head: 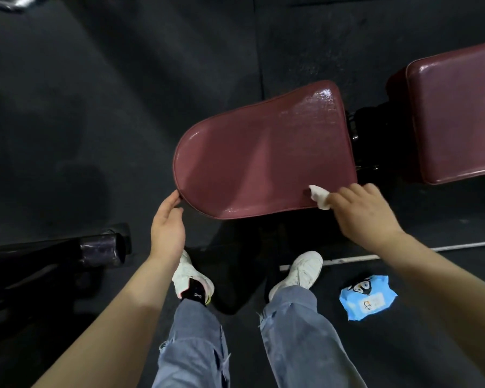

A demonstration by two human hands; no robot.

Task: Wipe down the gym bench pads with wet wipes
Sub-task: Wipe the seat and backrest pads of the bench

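A maroon seat pad with a rounded near-left end fills the middle of the view; parts of it shine wet. A second maroon pad, the backrest, lies to its right across a gap. My right hand presses a crumpled white wet wipe on the seat pad's near right edge. My left hand touches the pad's rounded near-left rim with its fingertips, fingers apart, holding nothing.
A blue wet-wipe pack lies on the black rubber floor right of my right shoe. A black machine bar with a purple-grey end juts in at the left. A white floor line runs at right.
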